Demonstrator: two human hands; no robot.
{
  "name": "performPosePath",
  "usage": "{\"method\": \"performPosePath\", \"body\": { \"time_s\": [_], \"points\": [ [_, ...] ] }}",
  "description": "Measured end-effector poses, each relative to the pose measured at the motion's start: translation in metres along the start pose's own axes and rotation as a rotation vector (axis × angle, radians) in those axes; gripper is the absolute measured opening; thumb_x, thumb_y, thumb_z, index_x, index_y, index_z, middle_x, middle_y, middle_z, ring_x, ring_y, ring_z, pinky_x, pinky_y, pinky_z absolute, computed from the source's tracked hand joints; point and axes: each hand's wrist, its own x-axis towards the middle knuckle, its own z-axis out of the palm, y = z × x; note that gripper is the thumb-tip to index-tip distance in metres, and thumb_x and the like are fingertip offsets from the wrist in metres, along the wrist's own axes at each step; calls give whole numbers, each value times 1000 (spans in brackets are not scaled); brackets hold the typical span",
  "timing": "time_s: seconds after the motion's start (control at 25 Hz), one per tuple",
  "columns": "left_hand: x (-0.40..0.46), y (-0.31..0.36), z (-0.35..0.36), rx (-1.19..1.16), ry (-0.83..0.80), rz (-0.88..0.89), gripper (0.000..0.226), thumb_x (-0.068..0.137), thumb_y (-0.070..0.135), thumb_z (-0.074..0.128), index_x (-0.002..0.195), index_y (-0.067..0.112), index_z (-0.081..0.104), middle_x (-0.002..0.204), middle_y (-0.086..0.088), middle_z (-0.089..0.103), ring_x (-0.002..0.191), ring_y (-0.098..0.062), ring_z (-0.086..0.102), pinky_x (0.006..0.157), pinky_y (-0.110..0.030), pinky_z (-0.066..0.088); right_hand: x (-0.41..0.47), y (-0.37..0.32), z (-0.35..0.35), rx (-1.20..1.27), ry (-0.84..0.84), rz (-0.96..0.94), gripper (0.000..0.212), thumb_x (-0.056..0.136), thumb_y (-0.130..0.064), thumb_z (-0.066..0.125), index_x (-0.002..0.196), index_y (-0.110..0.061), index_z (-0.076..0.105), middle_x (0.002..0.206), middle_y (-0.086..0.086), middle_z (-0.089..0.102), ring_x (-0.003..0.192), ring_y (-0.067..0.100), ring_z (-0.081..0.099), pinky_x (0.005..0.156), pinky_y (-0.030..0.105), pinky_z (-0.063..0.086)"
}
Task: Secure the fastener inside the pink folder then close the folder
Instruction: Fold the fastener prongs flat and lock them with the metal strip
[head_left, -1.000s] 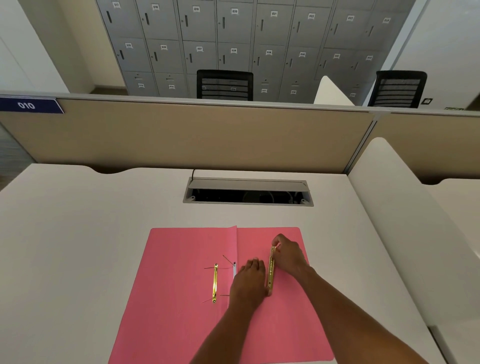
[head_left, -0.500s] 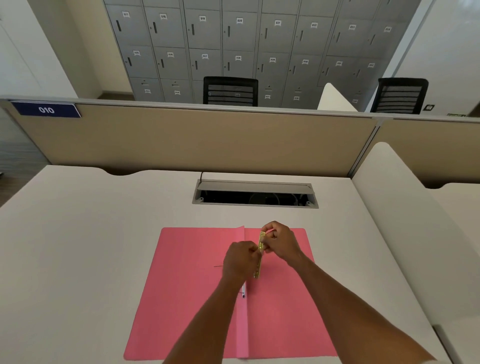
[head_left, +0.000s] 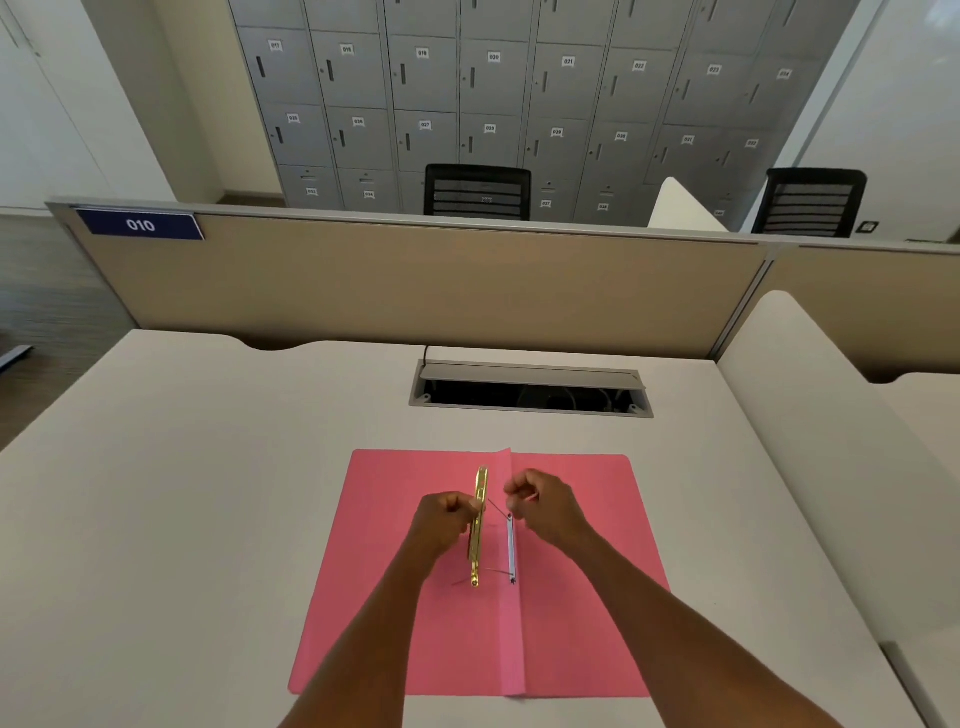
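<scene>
The pink folder (head_left: 582, 561) lies open flat on the white desk, its centre fold running toward me. A gold metal fastener bar (head_left: 479, 525) stands on edge just left of the fold, and my left hand (head_left: 444, 525) grips it at mid-length. A white strip (head_left: 511, 548) with thin metal prongs lies along the fold. My right hand (head_left: 543, 506) sits right of the fold, fingers pinched on the upper prong, which slants from the strip up toward the bar.
An open cable hatch (head_left: 530, 389) is set in the desk beyond the folder. A beige partition (head_left: 415, 280) closes the far edge, and a white side panel (head_left: 831, 441) rises at the right. Lockers and two black chairs stand behind.
The gold bar passed from the right of the fold to the left and into my left hand. My right hand let go of it and took the prong. The camera shifted.
</scene>
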Motion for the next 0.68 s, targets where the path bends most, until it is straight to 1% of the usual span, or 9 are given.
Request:
{"method": "performPosePath", "body": {
  "time_s": [0.08, 0.12, 0.2, 0.32, 0.4, 0.48, 0.56, 0.64, 0.68],
  "points": [
    [-2, -13, -3, -22, -1, -46, 10, 90, 8, 66, 94, 2, 74, 72, -5, 62, 59, -11, 47, 53, -19, 40, -20, 17, 6, -79, -82, 15, 19, 82, -6, 67, 85, -25, 67, 85, -8, 69, 73, -1, 62, 66, 13, 49],
    [-3, -19, -3, -25, -5, -68, 8, 90, 8, 66, 91, 5, 74, 69, -2, 63, 58, -9, 47, 54, -19, 40, -29, 25, 9, -81, -115, 26, 21, 80, -6, 69, 85, -26, 68, 86, -8, 70, 69, -3, 62, 64, 11, 48],
    [-5, -31, -3, -13, -26, -98, 10, 91, 9, 67, 84, 11, 74, 63, 5, 64, 58, -8, 48, 55, -20, 39, -42, 39, 15, -75, -146, 27, 29, 78, -4, 71, 86, -32, 70, 93, 1, 71, 71, -1, 64, 66, 13, 50],
    [-6, -39, -4, -6, -51, -123, 17, 93, 10, 64, 80, 17, 72, 52, 13, 64, 56, -7, 46, 52, -20, 38, -50, 52, 24, -135, -136, -26, 45, 73, -5, 71, 85, -48, 66, 98, 7, 66, 84, 12, 64, 77, 17, 50],
    [-6, -39, -5, -5, -58, -134, 16, 94, 11, 64, 81, 17, 71, 48, 14, 61, 54, -6, 44, 50, -18, 36, -51, 54, 31, -196, -150, -56, 39, 72, -10, 72, 86, -46, 69, 95, 5, 64, 84, 13, 61, 79, 17, 46],
    [-7, -39, -6, -9, -59, -131, 14, 94, 12, 63, 84, 17, 72, 50, 14, 61, 55, -5, 44, 48, -15, 35, -51, 53, 37, -234, -165, -88, 25, 72, -15, 73, 89, -33, 76, 90, 1, 64, 80, 5, 57, 76, 14, 43],
    [-8, -38, -5, -26, -56, -128, 12, 94, 12, 63, 88, 16, 72, 56, 14, 63, 57, -4, 45, 48, -12, 36, -50, 53, 41, -243, -159, -93, 16, 74, -18, 72, 86, -26, 77, 88, 1, 66, 78, 4, 56, 75, 19, 45],
    [-9, -38, -4, -53, -61, -134, 10, 94, 12, 63, 91, 14, 72, 66, 8, 65, 59, -5, 46, 48, -11, 37, -50, 53, 44, -245, -147, -82, 12, 76, -19, 70, 84, -26, 76, 87, -1, 68, 80, 7, 60, 77, 25, 48],
    [-9, -36, -3, -64, -65, -138, 10, 94, 12, 63, 93, 13, 72, 70, 5, 65, 60, -5, 47, 49, -11, 38, -50, 53, 45, -249, -146, -78, 11, 78, -20, 69, 84, -26, 76, 87, -3, 70, 80, 7, 61, 76, 26, 48]
  ]
}}
